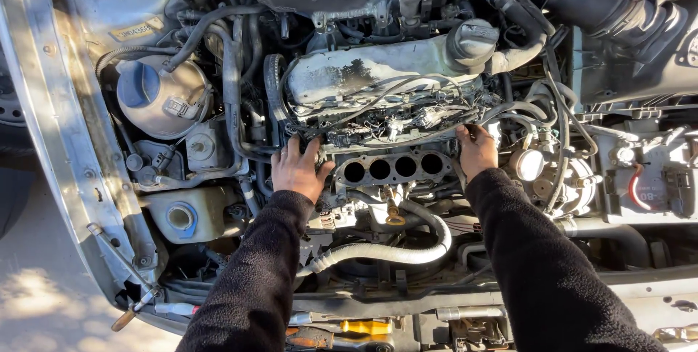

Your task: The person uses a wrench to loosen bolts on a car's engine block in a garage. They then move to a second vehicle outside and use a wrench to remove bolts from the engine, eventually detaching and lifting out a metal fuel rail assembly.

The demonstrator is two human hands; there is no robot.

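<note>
Metal intake face (392,169) with four round ports is seen mid-engine, between two hands. Left hand (298,170) is laid open, fingers spread, at its left end; right hand (476,150) is curled, gripping the wiring harness (407,118) above its right end.

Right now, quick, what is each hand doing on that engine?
Left hand: fingers spread open, resting on the wiring left of the four round ports, gripping nothing visible.
Right hand: fingers curled into the wiring; grip cannot be told.
</note>
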